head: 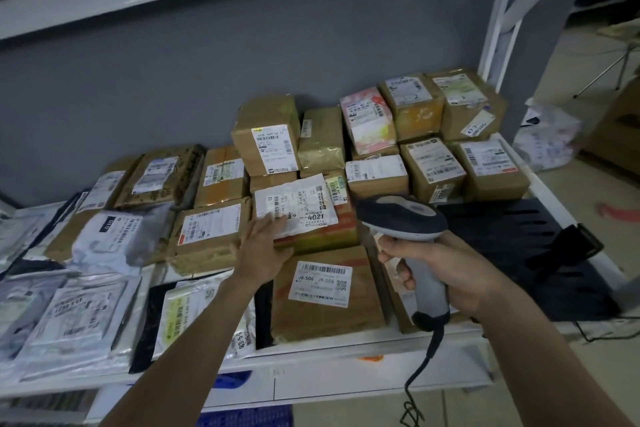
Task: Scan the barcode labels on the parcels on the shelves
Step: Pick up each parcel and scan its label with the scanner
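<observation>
Landmark = the parcel w/ the "4021" label (298,210), mid-shelf.

Nearest, below and right of it: right hand (440,274) wrapped tight round the grip of the scanner (403,218), cable hanging down off the butt. Scanner head sits just right of the 4021 label, nose aimed toward it. No beam or scan spot visible, so can't tell if it's firing.

Just left of it: left hand (263,246), fingers straight and spread, fingertips touching the label's lower-left edge, prob. flattening the crinkled paper. The two hands are apart, the label's width between them.

Directly in front of it, nearer the shelf (346,354) edge: flat brown box (329,302), label face-up. Left of that, near edge: poly mailers (79,308), labels up.

Behind and right of it: stacked small cartons (429,135) against the grey wall, labels mostly facing out. Right of it, past the scanner: black slotted tray (519,246).

Progress: my read is the 4021 scan is the step in hand. Nothing marks any parcel as scanned or not, so the count done can't be told. If work runs across the shelf, lots may be left, incl. the back stack and mailers.
</observation>
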